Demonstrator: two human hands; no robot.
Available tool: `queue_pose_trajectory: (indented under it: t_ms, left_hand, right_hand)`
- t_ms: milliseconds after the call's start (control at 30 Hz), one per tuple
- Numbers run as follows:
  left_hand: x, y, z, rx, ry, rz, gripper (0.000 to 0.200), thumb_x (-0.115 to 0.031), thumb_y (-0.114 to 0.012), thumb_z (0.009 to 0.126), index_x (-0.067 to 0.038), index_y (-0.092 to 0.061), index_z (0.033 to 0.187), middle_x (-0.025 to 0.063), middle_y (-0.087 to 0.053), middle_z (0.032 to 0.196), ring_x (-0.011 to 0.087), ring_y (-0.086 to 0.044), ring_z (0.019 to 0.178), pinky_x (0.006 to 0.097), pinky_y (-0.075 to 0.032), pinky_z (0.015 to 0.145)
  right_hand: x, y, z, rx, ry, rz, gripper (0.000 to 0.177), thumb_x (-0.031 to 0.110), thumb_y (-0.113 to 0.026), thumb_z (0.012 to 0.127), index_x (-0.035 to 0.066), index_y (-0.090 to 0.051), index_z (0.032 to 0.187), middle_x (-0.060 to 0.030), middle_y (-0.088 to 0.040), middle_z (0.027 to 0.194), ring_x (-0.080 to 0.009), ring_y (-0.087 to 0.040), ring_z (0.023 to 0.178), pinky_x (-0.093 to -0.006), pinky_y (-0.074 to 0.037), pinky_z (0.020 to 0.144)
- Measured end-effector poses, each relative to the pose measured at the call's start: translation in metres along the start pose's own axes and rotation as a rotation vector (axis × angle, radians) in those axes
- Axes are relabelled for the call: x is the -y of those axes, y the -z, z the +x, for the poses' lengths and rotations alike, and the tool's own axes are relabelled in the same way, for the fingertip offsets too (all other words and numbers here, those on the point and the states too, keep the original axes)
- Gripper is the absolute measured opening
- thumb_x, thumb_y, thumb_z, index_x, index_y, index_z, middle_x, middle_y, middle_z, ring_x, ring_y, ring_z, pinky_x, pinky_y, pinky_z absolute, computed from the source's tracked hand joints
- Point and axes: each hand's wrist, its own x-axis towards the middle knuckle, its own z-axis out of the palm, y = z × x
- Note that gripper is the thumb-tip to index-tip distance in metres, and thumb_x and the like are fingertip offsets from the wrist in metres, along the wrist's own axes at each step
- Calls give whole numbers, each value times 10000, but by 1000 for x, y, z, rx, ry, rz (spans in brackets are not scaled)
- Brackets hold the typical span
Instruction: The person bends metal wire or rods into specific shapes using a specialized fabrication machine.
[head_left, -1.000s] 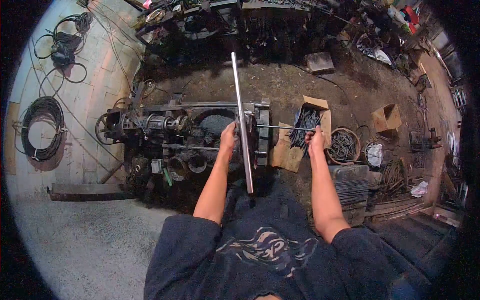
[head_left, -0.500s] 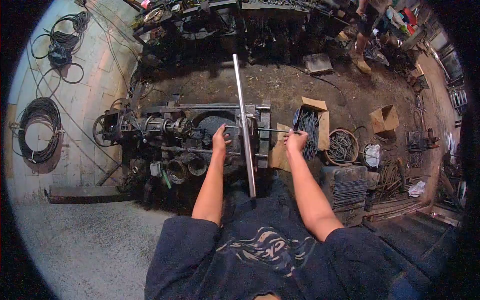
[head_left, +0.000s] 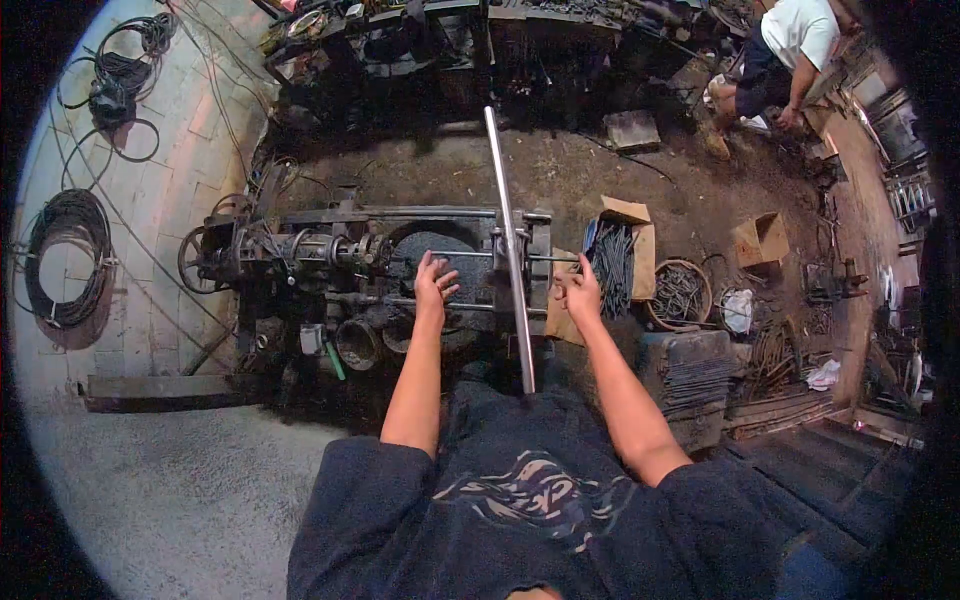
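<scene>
**Both hands at the rod on the machine**

Nearest the camera, two bare forearms reach out from a dark shirt (head_left: 530, 500) toward a grimy machine (head_left: 320, 255) that stands on the dirt floor.

The left hand (head_left: 435, 282) lies open, its fingers spread, on the machine's middle, just at the left part of a thin rod (head_left: 480, 255). Whether the fingertips press on the rod cannot be told.

The right hand (head_left: 578, 292) is curled shut on the rod's right end, to the right of the machine's frame. The rod runs level from left to right between the two hands, through the frame.

A long bright steel bar (head_left: 508, 240) crosses over the rod between the hands, running from near to far, and neither hand touches it.

To the near right sits a stack of dark rods (head_left: 700, 378). Just beyond the right hand is an open cardboard box (head_left: 628, 212) full of similar rods, with a round basket (head_left: 681, 293) of metal pieces on its right.

Far left, a cable coil (head_left: 62, 258) lies on the pale paving. At the far end is a cluttered workbench (head_left: 440, 30), and at the far right another person (head_left: 790, 40) crouches.
</scene>
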Motion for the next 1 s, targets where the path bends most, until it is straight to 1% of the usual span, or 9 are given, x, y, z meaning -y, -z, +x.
queue_pose_trajectory:
  t_ms: [133,200,233,433,500,633,800,933,1000]
  left_hand:
    - [-1,2,-3,7,-19,57,648,-299,-488,927,-150,-215,1495,122,-496,1334,248,-623,996,392,-510,759]
    - [-3,2,-3,23,-3,45,646,-276,-485,921,-148,-218,1496,121,-515,1314,243,-634,967,378,-516,735]
    - [-4,1,-4,26,-2,45,646,-276,-485,921,-148,-218,1496,121,-515,1314,243,-634,967,378,-516,735]
    - [-14,0,-9,-23,-2,107,653,-176,-447,897,-151,-202,1501,133,-572,1260,228,-652,920,329,-540,691]
    - [-14,5,-7,16,-2,138,658,-149,-440,889,-151,-199,1502,135,-590,1240,220,-658,906,314,-548,682]
    - [-10,6,-6,34,-1,179,655,-138,-461,886,-149,-222,1496,123,-604,1217,213,-665,883,320,-548,686]
    - [-7,5,-6,50,9,176,666,-130,-481,877,-151,-232,1494,122,-615,1200,216,-666,884,322,-546,695]
    - [-13,3,-12,45,23,164,673,-120,-476,865,-150,-236,1492,123,-610,1212,229,-667,895,333,-545,701]
    - [-14,2,-13,38,30,166,673,-120,-473,862,-148,-237,1492,125,-605,1221,233,-667,897,333,-545,695]
  right_hand:
    - [6,-3,-4,-96,-50,114,694,-63,-484,875,112,-185,1477,-146,-668,1008,-145,-589,526,-255,-470,432]
    - [6,-1,-5,13,-100,110,722,-54,-480,872,133,-145,1483,-145,-670,998,-144,-589,524,-254,-455,411]
    - [6,0,-4,10,-98,110,722,-54,-480,872,133,-145,1483,-145,-670,998,-144,-589,524,-254,-455,411]
    - [7,-2,-5,73,-143,152,735,-49,-446,821,118,-161,1478,-143,-677,1001,-150,-607,541,-249,-442,401]
    - [8,-2,-4,69,-119,118,765,-26,-471,802,55,-136,1486,-158,-666,1011,-167,-636,605,-266,-460,445]
    - [2,3,0,56,-103,100,738,-11,-456,815,73,-151,1483,-157,-669,1015,-169,-638,600,-264,-461,445]
    - [-3,8,2,43,-91,97,722,1,-442,826,135,-172,1482,-136,-676,1005,-165,-634,586,-264,-461,439]
    - [2,5,-2,29,-80,48,726,0,-440,827,141,-167,1485,-131,-677,1005,-164,-632,580,-267,-462,433]
    - [7,3,-6,19,-125,59,698,-22,-413,859,127,-143,1485,-147,-680,984,-163,-618,536,-269,-447,397]
